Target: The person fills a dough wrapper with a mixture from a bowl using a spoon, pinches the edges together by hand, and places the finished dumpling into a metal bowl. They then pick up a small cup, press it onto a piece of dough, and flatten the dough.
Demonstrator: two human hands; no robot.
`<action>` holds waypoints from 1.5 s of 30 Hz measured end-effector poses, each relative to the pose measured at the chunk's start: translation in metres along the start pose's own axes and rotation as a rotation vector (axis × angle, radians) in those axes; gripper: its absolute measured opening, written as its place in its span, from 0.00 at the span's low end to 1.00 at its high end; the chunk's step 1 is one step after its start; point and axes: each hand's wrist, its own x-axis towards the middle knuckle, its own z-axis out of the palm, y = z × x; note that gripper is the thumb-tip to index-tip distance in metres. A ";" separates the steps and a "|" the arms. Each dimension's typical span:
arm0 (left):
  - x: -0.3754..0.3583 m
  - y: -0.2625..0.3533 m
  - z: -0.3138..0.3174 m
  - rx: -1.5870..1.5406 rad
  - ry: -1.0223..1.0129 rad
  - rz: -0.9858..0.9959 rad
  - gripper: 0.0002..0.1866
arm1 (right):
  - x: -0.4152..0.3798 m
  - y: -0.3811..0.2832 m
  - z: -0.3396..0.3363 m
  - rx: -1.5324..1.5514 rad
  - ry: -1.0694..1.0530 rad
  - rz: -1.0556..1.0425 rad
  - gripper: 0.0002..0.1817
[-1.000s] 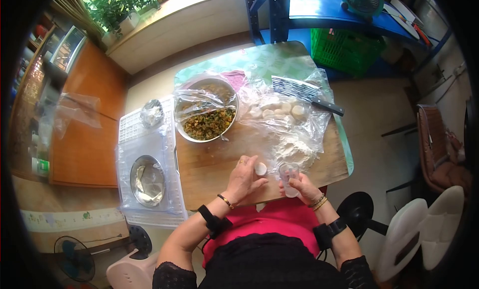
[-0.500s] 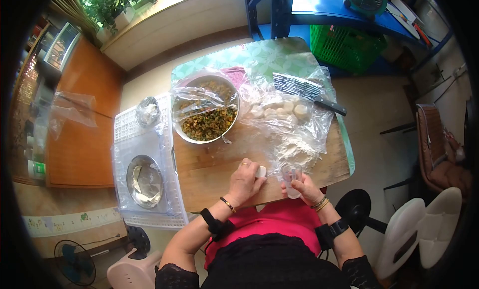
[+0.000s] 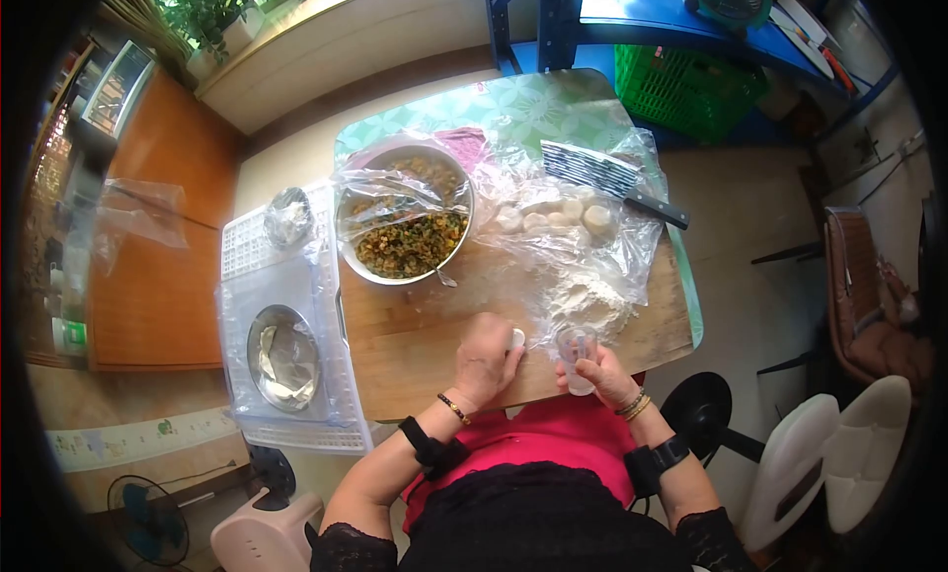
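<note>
My left hand [image 3: 484,355] presses flat on a small white dough piece [image 3: 516,339] on the wooden board [image 3: 415,325], covering most of it. My right hand [image 3: 597,372] grips a clear glass [image 3: 576,356] held upright just right of the dough. A flour heap [image 3: 591,300] lies beyond the glass on clear plastic. Several more dough pieces [image 3: 553,216] sit on the plastic farther back. A metal bowl of chopped filling [image 3: 410,234], part covered with plastic wrap, stands at the board's back left.
A cleaver [image 3: 612,182] lies at the back right of the table. To the left, a white plastic crate [image 3: 281,325] holds a metal plate with dough wrappers [image 3: 284,357] and a small covered bowl [image 3: 288,218]. A green basket [image 3: 681,88] and chairs [image 3: 849,453] stand around.
My left hand has shifted forward over the dough piece, covering more of it. The right hand with the glass has barely moved.
</note>
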 end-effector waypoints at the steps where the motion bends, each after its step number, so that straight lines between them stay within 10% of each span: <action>1: 0.000 -0.001 0.001 0.000 0.001 -0.002 0.25 | 0.000 0.000 0.000 -0.002 0.002 -0.001 0.30; 45: 0.007 -0.006 -0.003 0.014 -0.025 0.090 0.22 | 0.002 -0.005 0.002 -0.042 0.031 0.045 0.39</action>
